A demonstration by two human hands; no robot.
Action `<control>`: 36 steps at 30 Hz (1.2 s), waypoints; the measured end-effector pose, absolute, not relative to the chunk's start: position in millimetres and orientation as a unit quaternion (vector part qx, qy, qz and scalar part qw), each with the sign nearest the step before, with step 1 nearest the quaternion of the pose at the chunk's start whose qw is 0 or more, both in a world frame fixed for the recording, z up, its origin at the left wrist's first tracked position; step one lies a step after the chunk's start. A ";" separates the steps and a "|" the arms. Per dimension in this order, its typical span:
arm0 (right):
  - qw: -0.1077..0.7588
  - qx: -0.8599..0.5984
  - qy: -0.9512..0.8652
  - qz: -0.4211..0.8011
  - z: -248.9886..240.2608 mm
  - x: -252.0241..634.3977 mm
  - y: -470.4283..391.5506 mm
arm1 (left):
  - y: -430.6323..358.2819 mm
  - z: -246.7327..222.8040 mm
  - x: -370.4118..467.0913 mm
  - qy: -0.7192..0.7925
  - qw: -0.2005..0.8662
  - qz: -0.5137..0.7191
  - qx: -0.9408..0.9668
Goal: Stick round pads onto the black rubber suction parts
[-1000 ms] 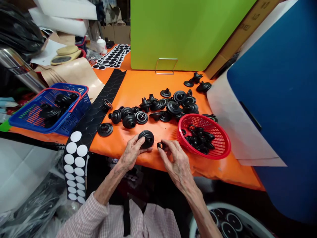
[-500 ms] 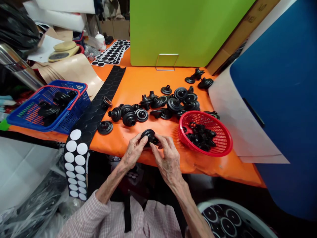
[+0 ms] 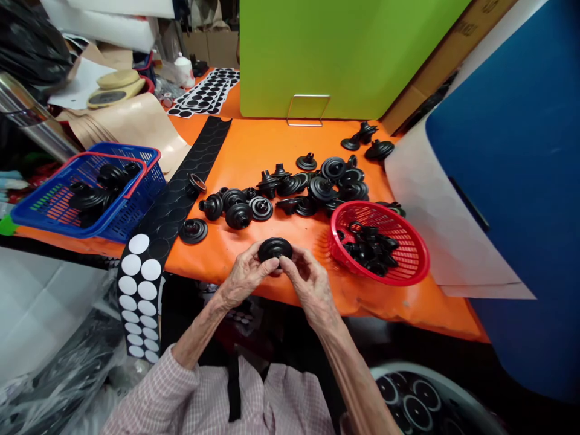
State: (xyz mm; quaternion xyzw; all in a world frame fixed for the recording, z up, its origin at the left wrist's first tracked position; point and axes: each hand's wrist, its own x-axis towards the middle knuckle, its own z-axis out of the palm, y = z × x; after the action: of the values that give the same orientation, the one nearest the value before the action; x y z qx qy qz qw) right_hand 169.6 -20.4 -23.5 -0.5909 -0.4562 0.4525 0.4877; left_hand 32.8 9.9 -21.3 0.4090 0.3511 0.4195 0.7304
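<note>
Between my hands, at the front of the orange table, is a round black plastic part (image 3: 275, 247) with stepped rings. My left hand (image 3: 247, 272) grips its left side, thumb on the near edge. My right hand (image 3: 310, 278) grips the right side, its thumb close to the left thumb; some fingertips are hidden behind the part. Beyond the hands lies a loose heap of similar black parts (image 3: 321, 188). To the right, a red plastic basket (image 3: 417, 266) holds smaller black ring-like pieces (image 3: 374, 248).
A blue basket (image 3: 109, 223) with black parts stands left, beside a black strip (image 3: 181, 187) with white round stickers (image 3: 147, 290). A green board (image 3: 344, 60) rises at the back, a blue panel (image 3: 507, 151) at right. A tub (image 3: 457, 386) of round parts sits below right.
The black part has turned in my hands, so its broad ringed disc now faces up. My right hand has shifted with it, and both thumbs have come together at the near edge.
</note>
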 end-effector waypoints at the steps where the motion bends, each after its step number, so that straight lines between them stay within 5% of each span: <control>1: 0.495 -0.587 -0.458 0.448 -24.1 168.7 -19.9 | 8.8 -20.8 32.8 0.355 0.724 0.421 0.416; 11: 0.453 -0.574 -0.512 0.450 -21.0 176.1 7.0 | 17.1 -21.3 21.1 0.444 0.640 0.469 0.415; 18: 0.383 -0.616 -0.670 0.158 -25.6 153.8 86.8 | 46.2 -13.7 -28.7 0.528 0.439 0.486 0.540; 22: 0.328 -0.623 -0.701 0.108 -30.2 150.0 100.3 | 48.8 -16.7 -31.3 0.573 0.293 0.436 0.630; 32: 0.413 -0.640 -0.639 0.108 -27.4 188.0 0.0 | 35.3 -24.8 -15.6 0.610 0.066 0.445 0.652; 34: 0.431 -0.636 -0.628 0.124 -21.3 179.0 -15.1 | 23.3 -11.2 -3.4 0.607 0.119 0.468 0.631; 36: 0.446 -0.624 -0.625 0.143 -12.2 167.6 -24.9 | 11.6 -0.8 11.1 0.569 0.310 0.447 0.617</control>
State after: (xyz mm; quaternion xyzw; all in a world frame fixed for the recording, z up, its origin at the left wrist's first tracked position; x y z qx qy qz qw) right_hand 167.6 -24.9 -12.2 -0.6244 -0.6248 0.1433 0.4464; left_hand 11.1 11.6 -0.8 0.6169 0.5687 0.4471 0.3100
